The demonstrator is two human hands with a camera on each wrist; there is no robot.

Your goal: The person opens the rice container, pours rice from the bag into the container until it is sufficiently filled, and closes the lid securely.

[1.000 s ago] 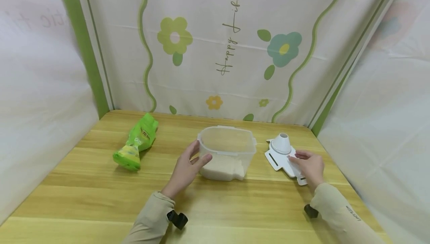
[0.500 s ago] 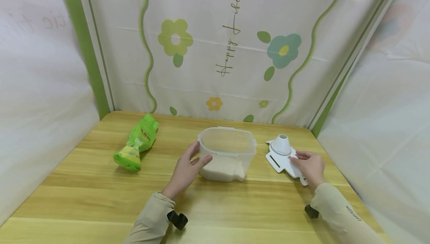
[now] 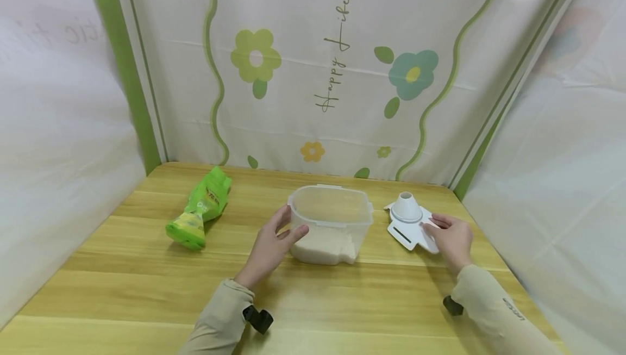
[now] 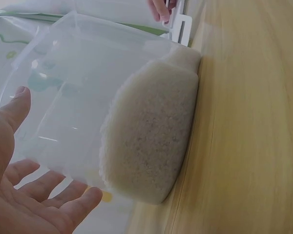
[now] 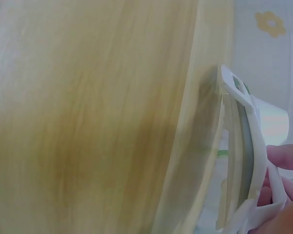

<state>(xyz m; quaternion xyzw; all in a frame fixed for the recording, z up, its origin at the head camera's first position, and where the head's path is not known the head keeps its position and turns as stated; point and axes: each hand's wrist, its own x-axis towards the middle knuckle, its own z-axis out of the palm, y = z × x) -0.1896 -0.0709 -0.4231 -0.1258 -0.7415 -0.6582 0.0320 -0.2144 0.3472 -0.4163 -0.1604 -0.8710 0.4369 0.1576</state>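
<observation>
A clear plastic container (image 3: 332, 224), partly filled with what looks like white rice (image 4: 149, 126), stands upright on the table. My left hand (image 3: 271, 243) rests at its left side, thumb in front and fingers toward the back, fairly straight in the left wrist view. To the right, my right hand (image 3: 452, 238) pinches the near right edge of a white lid (image 3: 411, 230) with a cone-shaped spout (image 3: 406, 207) and slotted side flaps. The right wrist view shows the thumb on the spout side of the lid (image 5: 254, 151) and its edge tilted off the table.
A green bag (image 3: 207, 197), narrowed in the middle, lies on the left part of the wooden table (image 3: 146, 290). White curtains with printed flowers (image 3: 293, 99) enclose the table at the back and both sides.
My right hand has lifted and tilted the lid: its near edge has risen and the spout has shifted slightly left. The left hand and the container stay where they were.
</observation>
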